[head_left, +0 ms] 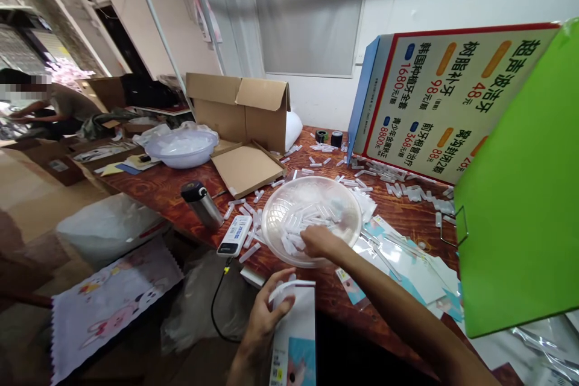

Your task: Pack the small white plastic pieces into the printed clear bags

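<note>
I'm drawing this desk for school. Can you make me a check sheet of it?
Surface: red-brown wooden table, crowded.
Job's things: clear bowl of small white pieces; pouch below the table edge.
Clutter: loose pieces, steel flask lying down, cardboard box, white basin, tape rolls, sign, green board.
Hands: left hand holds the pouch; right hand reaches into the clear bowl, grip hidden.
Cables: black cable hangs from a white device.
Surroundings: another person at far left.
</note>
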`<action>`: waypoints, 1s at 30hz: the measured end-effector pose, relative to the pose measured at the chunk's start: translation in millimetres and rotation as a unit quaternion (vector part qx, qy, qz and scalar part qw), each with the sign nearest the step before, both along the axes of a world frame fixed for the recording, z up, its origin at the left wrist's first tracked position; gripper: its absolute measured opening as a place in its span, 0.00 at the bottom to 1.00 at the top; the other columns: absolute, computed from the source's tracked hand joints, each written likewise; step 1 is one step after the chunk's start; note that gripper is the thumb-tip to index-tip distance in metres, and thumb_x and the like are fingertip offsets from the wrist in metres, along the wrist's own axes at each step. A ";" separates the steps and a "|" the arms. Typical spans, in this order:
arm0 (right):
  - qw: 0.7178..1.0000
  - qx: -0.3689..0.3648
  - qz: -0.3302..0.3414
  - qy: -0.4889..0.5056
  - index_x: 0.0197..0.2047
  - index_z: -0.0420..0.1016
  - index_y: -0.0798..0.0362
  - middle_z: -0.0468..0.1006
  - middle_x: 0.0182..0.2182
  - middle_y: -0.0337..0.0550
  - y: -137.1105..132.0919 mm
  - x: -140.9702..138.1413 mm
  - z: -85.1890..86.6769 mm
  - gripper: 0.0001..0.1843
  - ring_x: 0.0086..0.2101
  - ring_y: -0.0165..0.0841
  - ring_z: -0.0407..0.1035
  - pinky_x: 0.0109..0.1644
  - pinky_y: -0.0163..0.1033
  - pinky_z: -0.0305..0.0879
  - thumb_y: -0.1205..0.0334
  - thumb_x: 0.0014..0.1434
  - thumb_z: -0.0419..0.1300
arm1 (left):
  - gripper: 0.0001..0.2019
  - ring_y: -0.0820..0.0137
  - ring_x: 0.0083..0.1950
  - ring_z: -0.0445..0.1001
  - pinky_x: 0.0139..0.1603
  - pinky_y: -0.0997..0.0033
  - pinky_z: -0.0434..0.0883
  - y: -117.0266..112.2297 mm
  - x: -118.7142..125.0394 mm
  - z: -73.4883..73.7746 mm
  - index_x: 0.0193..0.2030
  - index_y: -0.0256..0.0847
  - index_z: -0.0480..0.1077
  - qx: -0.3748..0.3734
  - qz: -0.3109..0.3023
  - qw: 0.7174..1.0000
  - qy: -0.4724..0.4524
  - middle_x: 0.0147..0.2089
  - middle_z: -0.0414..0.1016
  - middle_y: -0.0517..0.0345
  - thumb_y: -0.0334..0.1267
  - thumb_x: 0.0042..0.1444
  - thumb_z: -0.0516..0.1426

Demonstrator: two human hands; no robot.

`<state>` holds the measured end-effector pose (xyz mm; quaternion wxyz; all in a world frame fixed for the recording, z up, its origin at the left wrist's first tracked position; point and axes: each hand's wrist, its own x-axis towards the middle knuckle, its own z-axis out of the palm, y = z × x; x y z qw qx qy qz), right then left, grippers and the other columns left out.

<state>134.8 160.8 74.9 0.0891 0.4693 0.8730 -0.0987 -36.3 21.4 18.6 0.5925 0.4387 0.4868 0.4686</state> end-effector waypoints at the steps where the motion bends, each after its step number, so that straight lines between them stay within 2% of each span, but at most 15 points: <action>1: 1.000 0.005 -0.002 0.028 0.49 0.79 0.63 0.82 0.43 0.62 -1.9 10.2 6.7 0.15 0.42 0.46 0.78 0.42 0.41 0.70 0.64 0.62 0.59 | 0.30 0.58 0.51 0.76 0.46 0.70 0.72 3.2 0.4 0.3 0.54 0.42 0.73 0.009 0.000 1.000 0.007 0.52 0.78 0.51 0.52 0.46 0.68; 3: 0.990 -0.010 0.007 0.140 0.49 0.79 0.60 0.82 0.41 0.56 -9.5 33.9 19.3 0.15 0.41 0.41 0.77 0.42 0.38 0.68 0.61 0.66 0.57 | 0.30 0.58 0.50 0.76 0.46 0.69 0.72 9.8 2.5 0.0 0.54 0.41 0.73 0.021 -0.017 1.000 0.014 0.52 0.78 0.50 0.53 0.47 0.67; 5: 0.955 -0.054 0.027 0.289 0.47 0.81 0.56 0.82 0.39 0.49 -23.9 58.7 27.0 0.14 0.38 0.36 0.75 0.42 0.36 0.66 0.59 0.68 0.57 | 0.28 0.60 0.46 0.77 0.43 0.70 0.72 15.5 6.7 0.4 0.54 0.41 0.72 0.018 -0.052 0.998 0.006 0.49 0.78 0.52 0.52 0.49 0.67; 7: 0.913 -0.106 0.046 0.391 0.47 0.82 0.55 0.80 0.37 0.47 -43.3 81.4 27.4 0.14 0.37 0.33 0.73 0.42 0.35 0.65 0.59 0.68 0.56 | 0.27 0.65 0.40 0.76 0.39 0.73 0.71 19.8 13.6 2.6 0.53 0.40 0.71 0.014 -0.092 0.996 -0.006 0.44 0.79 0.54 0.52 0.50 0.67; 10: 0.879 -0.154 0.036 0.450 0.50 0.83 0.52 0.77 0.37 0.45 -72.0 108.6 17.2 0.15 0.36 0.31 0.71 0.42 0.36 0.66 0.64 0.67 0.55 | 0.25 0.68 0.38 0.75 0.37 0.75 0.69 24.1 28.3 8.0 0.49 0.39 0.72 0.027 -0.156 0.987 0.014 0.43 0.78 0.55 0.52 0.50 0.67; 13: 0.844 -0.186 -0.017 0.503 0.50 0.82 0.51 0.76 0.40 0.45 -93.2 128.2 2.1 0.18 0.36 0.30 0.71 0.41 0.36 0.68 0.68 0.63 0.54 | 0.22 0.65 0.43 0.75 0.42 0.73 0.69 26.4 46.0 10.9 0.47 0.38 0.74 0.039 -0.205 0.977 0.050 0.47 0.77 0.52 0.52 0.53 0.66; 15: 0.810 -0.219 -0.070 0.539 0.49 0.81 0.53 0.77 0.39 0.45 -104.6 137.6 -8.1 0.15 0.34 0.29 0.72 0.39 0.36 0.69 0.67 0.62 0.57 | 0.23 0.66 0.41 0.74 0.40 0.73 0.68 26.6 58.0 11.4 0.45 0.38 0.74 0.035 -0.237 0.969 0.052 0.46 0.77 0.52 0.54 0.51 0.66; 18: 0.728 -0.270 -0.177 0.604 0.41 0.76 0.55 0.77 0.32 0.41 -120.3 147.3 -24.4 0.09 0.28 0.29 0.71 0.32 0.35 0.68 0.59 0.60 0.64 | 0.22 0.69 0.36 0.72 0.38 0.74 0.66 24.9 75.3 13.8 0.41 0.38 0.74 0.024 -0.277 0.959 0.053 0.40 0.77 0.55 0.55 0.51 0.66; 20: 0.676 -0.266 -0.235 0.645 0.35 0.73 0.55 0.75 0.25 0.37 -130.4 152.7 -34.0 0.13 0.23 0.28 0.68 0.28 0.34 0.66 0.54 0.56 0.68 | 0.21 0.68 0.38 0.72 0.40 0.74 0.66 23.4 86.1 16.3 0.40 0.38 0.74 0.019 -0.288 0.956 0.058 0.39 0.76 0.57 0.55 0.52 0.66; 21: 0.663 -0.250 -0.255 0.657 0.33 0.72 0.55 0.74 0.23 0.36 -135.3 155.5 -37.5 0.15 0.22 0.28 0.68 0.27 0.34 0.66 0.53 0.55 0.68 | 0.20 0.68 0.39 0.72 0.41 0.73 0.66 22.7 91.4 17.2 0.39 0.38 0.74 0.016 -0.292 0.954 0.061 0.39 0.76 0.57 0.55 0.53 0.65; 22: 0.659 -0.229 -0.272 0.662 0.32 0.73 0.55 0.73 0.22 0.36 -140.2 158.1 -39.8 0.15 0.22 0.28 0.67 0.28 0.34 0.65 0.52 0.55 0.69 | 0.20 0.67 0.40 0.72 0.41 0.73 0.66 22.2 96.6 17.3 0.39 0.38 0.73 0.013 -0.296 0.953 0.064 0.38 0.76 0.57 0.55 0.53 0.64; 24: 0.668 -0.184 -0.287 0.661 0.31 0.76 0.56 0.74 0.24 0.38 -149.4 162.6 -41.1 0.14 0.24 0.29 0.68 0.30 0.34 0.66 0.53 0.55 0.69 | 0.21 0.67 0.38 0.71 0.40 0.72 0.66 21.5 106.8 14.7 0.36 0.38 0.73 0.008 -0.301 0.951 0.076 0.35 0.75 0.58 0.57 0.54 0.63; 27: 0.681 -0.140 -0.271 0.665 0.31 0.81 0.55 0.76 0.30 0.41 -160.1 164.1 -41.9 0.12 0.28 0.29 0.70 0.32 0.34 0.66 0.54 0.55 0.68 | 0.25 0.68 0.33 0.69 0.37 0.71 0.65 20.8 121.0 6.0 0.30 0.37 0.73 0.021 -0.288 0.949 0.128 0.30 0.74 0.58 0.61 0.55 0.60; 29: 0.674 -0.136 -0.287 0.667 0.32 0.82 0.55 0.76 0.30 0.41 -164.5 160.7 -48.2 0.13 0.27 0.29 0.69 0.31 0.34 0.65 0.52 0.55 0.68 | 0.28 0.66 0.33 0.70 0.39 0.70 0.65 20.3 128.9 0.7 0.26 0.37 0.74 0.034 -0.284 0.943 0.169 0.29 0.76 0.55 0.63 0.56 0.57; 30: 0.661 -0.135 -0.312 0.669 0.32 0.81 0.56 0.75 0.28 0.40 -166.2 158.1 -53.6 0.15 0.25 0.28 0.67 0.29 0.34 0.64 0.50 0.54 0.69 | 0.29 0.64 0.35 0.72 0.41 0.69 0.65 20.0 132.3 -1.1 0.24 0.37 0.75 0.036 -0.283 0.941 0.184 0.29 0.77 0.54 0.64 0.57 0.55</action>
